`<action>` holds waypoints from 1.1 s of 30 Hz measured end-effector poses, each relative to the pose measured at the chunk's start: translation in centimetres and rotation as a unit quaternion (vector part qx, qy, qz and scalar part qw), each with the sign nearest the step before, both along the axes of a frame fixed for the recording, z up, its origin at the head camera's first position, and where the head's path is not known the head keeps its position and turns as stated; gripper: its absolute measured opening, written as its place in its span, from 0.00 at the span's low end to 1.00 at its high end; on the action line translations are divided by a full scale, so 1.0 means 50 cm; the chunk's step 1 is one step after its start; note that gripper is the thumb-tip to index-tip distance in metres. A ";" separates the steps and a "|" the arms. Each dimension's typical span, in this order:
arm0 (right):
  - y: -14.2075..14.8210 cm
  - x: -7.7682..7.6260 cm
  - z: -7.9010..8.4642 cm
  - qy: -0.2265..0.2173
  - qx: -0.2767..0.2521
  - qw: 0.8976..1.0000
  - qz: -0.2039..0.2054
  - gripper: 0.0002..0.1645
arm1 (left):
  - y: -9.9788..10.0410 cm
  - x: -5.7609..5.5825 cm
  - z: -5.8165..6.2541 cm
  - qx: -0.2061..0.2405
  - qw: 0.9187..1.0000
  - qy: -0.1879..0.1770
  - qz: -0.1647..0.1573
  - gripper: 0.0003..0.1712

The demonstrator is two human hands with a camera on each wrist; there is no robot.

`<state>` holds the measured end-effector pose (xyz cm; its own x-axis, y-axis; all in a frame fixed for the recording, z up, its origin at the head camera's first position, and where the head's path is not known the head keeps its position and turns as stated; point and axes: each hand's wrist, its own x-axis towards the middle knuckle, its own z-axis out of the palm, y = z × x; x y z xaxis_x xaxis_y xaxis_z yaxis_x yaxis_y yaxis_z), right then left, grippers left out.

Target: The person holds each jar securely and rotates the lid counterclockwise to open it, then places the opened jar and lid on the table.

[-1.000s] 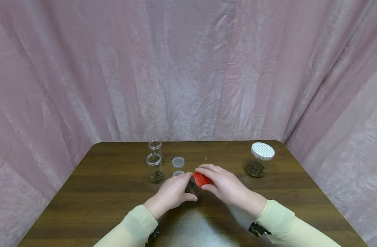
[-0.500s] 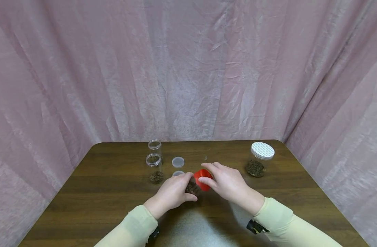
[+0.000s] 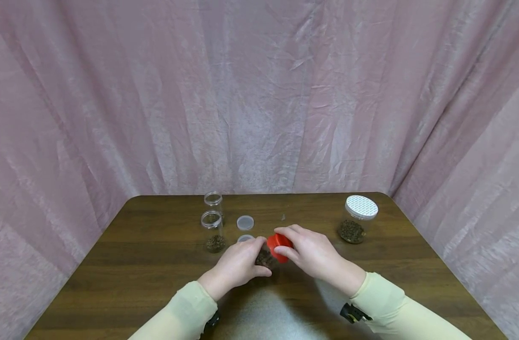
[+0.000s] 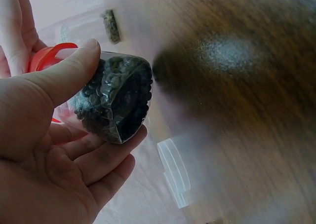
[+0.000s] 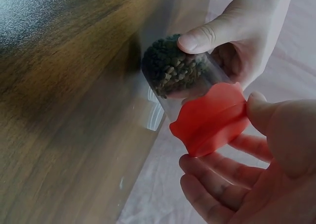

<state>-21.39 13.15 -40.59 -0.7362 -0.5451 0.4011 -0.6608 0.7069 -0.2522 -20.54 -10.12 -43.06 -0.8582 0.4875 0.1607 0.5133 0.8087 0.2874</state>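
My left hand (image 3: 238, 267) holds a small clear jar (image 5: 173, 68) part filled with dark brown pellets (image 5: 180, 71), fingers and thumb round its body. The jar is tilted, its base towards the table. A red wavy-edged cap (image 3: 280, 247) covers the jar's mouth. Thumb and fingers of my right hand (image 3: 312, 250) pinch this cap by its rim; in the right wrist view the thumb lies on one side of the red cap (image 5: 212, 118) and the fingertips on the other. Whether the cap sits tight cannot be told.
Two uncovered clear jars stand at the left, the front jar (image 3: 213, 231) with pellets at the bottom, the other jar (image 3: 214, 202) behind it. Translucent lids (image 3: 245, 223) lie beside them. A larger jar (image 3: 357, 219) with a white patterned lid stands back right on the wooden table (image 3: 136, 264).
The right hand's fingers have loosened, shifted round the red cap and come together on it again; the cap has turned. The left hand and its jar have stayed in place.
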 end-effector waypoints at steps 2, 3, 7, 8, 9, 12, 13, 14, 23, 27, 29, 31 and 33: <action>0.001 -0.001 0.001 0.001 -0.002 1.000 0.010 0.27 | 0.000 0.000 0.001 0.001 1.000 0.000 -0.001 0.38; 0.002 -0.001 0.001 0.001 -0.002 1.000 0.015 0.27 | 0.000 0.000 0.001 0.001 1.000 0.000 -0.001 0.38; 0.003 -0.003 0.000 0.000 -0.005 1.000 0.031 0.28 | -0.002 0.000 0.001 0.003 1.000 0.001 -0.001 0.37; 0.004 -0.003 0.000 0.001 -0.005 0.999 0.033 0.28 | -0.002 0.001 0.001 0.004 1.000 0.002 -0.001 0.36; 0.004 -0.003 0.000 0.002 -0.005 0.999 0.036 0.28 | -0.002 0.001 0.002 0.004 1.000 0.002 -0.002 0.36; 0.006 -0.003 0.000 0.004 -0.004 0.999 0.042 0.28 | -0.002 0.001 0.003 0.005 1.000 0.001 0.000 0.35; 0.007 -0.003 0.000 0.004 -0.003 0.999 0.045 0.29 | -0.002 0.001 0.003 0.004 1.000 0.001 0.000 0.35; 0.008 -0.003 0.001 0.004 -0.003 0.999 0.048 0.29 | -0.002 0.002 0.003 0.004 1.000 0.000 0.001 0.35; 0.015 -0.003 0.006 0.000 -0.004 0.997 0.077 0.31 | -0.002 -0.002 0.003 0.000 1.000 -0.006 0.003 0.36; 0.016 -0.002 0.009 -0.002 -0.007 0.997 0.081 0.32 | -0.002 -0.002 0.004 0.000 1.000 -0.007 0.004 0.36; 0.014 -0.002 0.009 -0.005 -0.007 0.997 0.078 0.33 | -0.002 -0.002 0.004 0.001 1.000 -0.008 0.004 0.36; 0.012 -0.001 0.010 -0.009 -0.006 0.998 0.065 0.33 | -0.002 -0.002 0.003 0.002 1.000 -0.009 0.003 0.37; 0.011 -0.001 0.012 -0.006 -0.004 0.999 0.045 0.33 | -0.003 -0.002 0.002 0.004 1.000 -0.009 0.003 0.38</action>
